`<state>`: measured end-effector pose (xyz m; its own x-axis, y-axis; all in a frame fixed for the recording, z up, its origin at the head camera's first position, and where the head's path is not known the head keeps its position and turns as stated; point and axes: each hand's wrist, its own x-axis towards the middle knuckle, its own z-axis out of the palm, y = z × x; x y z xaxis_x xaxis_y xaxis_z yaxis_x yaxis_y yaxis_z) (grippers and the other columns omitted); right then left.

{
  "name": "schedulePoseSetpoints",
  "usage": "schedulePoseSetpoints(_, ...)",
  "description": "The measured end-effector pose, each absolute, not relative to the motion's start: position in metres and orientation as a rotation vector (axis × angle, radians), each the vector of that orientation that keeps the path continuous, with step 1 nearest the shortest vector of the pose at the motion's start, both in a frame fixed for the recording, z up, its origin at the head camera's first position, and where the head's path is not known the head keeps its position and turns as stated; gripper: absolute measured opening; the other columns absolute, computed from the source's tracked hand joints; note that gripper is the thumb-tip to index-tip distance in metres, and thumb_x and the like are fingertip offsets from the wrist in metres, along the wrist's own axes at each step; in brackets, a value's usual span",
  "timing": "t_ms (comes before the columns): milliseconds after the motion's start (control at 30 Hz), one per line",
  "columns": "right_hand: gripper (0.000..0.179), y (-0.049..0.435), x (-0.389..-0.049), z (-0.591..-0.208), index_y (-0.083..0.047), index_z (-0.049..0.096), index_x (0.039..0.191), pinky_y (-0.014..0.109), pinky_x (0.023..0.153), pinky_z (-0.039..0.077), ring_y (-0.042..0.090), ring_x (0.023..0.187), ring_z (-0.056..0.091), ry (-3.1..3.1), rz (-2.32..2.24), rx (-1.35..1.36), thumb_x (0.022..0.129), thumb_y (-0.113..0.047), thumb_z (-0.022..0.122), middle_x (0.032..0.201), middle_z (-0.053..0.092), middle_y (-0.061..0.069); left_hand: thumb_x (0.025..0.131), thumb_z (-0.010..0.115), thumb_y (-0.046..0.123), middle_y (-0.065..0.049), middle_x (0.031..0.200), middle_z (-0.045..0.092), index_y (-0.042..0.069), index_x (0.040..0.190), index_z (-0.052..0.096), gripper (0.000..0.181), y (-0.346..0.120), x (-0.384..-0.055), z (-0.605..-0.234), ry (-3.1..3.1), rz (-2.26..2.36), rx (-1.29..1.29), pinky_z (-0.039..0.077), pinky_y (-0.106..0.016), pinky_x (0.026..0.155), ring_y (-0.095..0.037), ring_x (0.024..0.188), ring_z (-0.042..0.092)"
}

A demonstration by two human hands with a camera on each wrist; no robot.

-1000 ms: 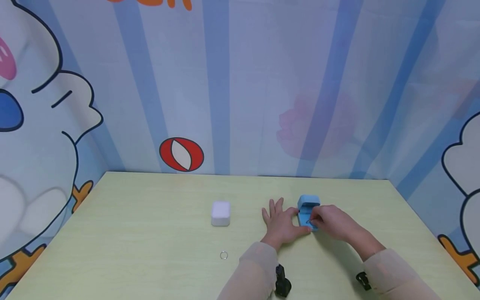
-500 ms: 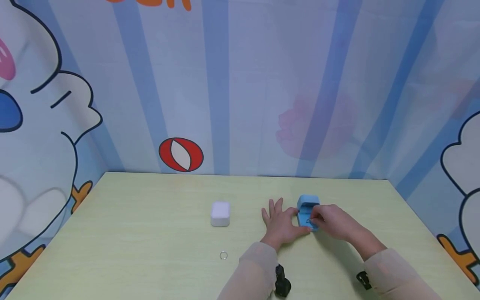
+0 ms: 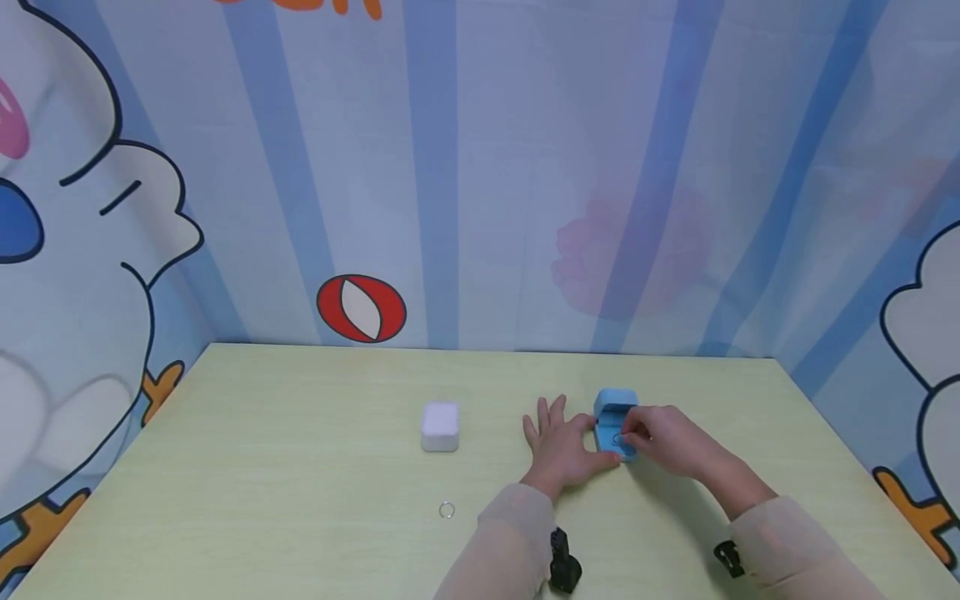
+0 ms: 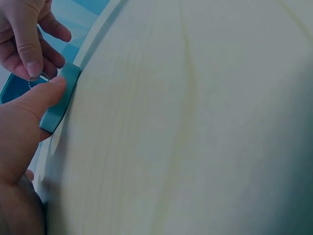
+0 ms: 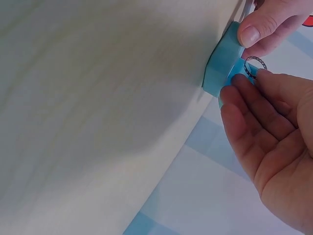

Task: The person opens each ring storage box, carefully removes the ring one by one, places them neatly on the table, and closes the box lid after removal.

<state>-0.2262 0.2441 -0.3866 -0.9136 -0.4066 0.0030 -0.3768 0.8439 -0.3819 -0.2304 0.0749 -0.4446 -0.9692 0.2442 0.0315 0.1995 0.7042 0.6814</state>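
Note:
An opened light-blue ring box (image 3: 617,400) stands on the table with its lid raised at the back. My left hand (image 3: 564,454) grips it between thumb and index finger, the other fingers spread; its thumb (image 4: 46,93) presses the front edge in the left wrist view. Over the box's insert, my right hand (image 3: 670,442) pinches a silver ring (image 5: 246,68) between thumb and index finger. The ring stands upright with a patterned band in the right wrist view. Whether its lower edge touches the insert is hidden by fingers.
A closed pale-lilac box (image 3: 440,427) sits left of my hands on the light wooden table (image 3: 300,467). A second ring (image 3: 440,510) lies flat nearer the front. Behind the table rises a striped blue backdrop (image 3: 480,208) with cartoon prints.
My right hand has risen very slightly over the box with the ring still pinched. The left hand keeps its grip on the box in the same place.

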Motion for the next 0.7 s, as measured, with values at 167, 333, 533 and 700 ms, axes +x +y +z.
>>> schedulePoseSetpoints(167,0.004,0.2450,-0.2272,-0.3869,-0.005,0.065,0.088,0.024,0.063,0.048,0.010,0.072,0.055,2.944,-0.582,-0.621,0.089,-0.008,0.062,0.081,0.064,0.002,0.078,0.070,0.054,-0.011,0.156,0.023,0.022,0.123,0.061,0.056,0.0750,-0.2305,-0.4446,2.844,1.115,0.367,0.001,-0.062,0.113,-0.039,0.146,0.003)
schedulePoseSetpoints(333,0.005,0.2453,-0.2259,-0.3862,-0.005,0.066,0.089,0.025,0.063,0.049,0.010,0.073,0.056,2.936,-0.605,-0.601,0.089,-0.009,0.063,0.082,0.064,0.002,0.078,0.070,0.054,-0.011,0.156,0.023,0.021,0.123,0.061,0.057,0.0751,-0.2304,-0.4443,2.846,1.113,0.367,0.001,-0.062,0.113,-0.039,0.146,0.003)
schedulePoseSetpoints(533,0.005,0.2461,-0.2245,-0.3853,-0.005,0.066,0.089,0.027,0.065,0.049,0.010,0.074,0.057,2.939,-0.618,-0.604,0.089,-0.009,0.062,0.082,0.065,0.001,0.078,0.070,0.053,-0.011,0.156,0.023,0.020,0.122,0.062,0.056,0.0746,-0.2297,-0.4424,2.842,1.131,0.364,0.001,-0.062,0.113,-0.039,0.146,0.003)
schedulePoseSetpoints(700,0.005,0.2478,-0.2237,-0.3866,-0.005,0.066,0.089,0.027,0.065,0.050,0.011,0.075,0.058,2.928,-0.638,-0.592,0.089,-0.009,0.062,0.083,0.065,0.001,0.078,0.070,0.053,-0.012,0.156,0.022,0.019,0.121,0.062,0.056,0.0744,-0.2291,-0.4421,2.836,1.143,0.360,0.000,-0.062,0.113,-0.039,0.146,0.002)
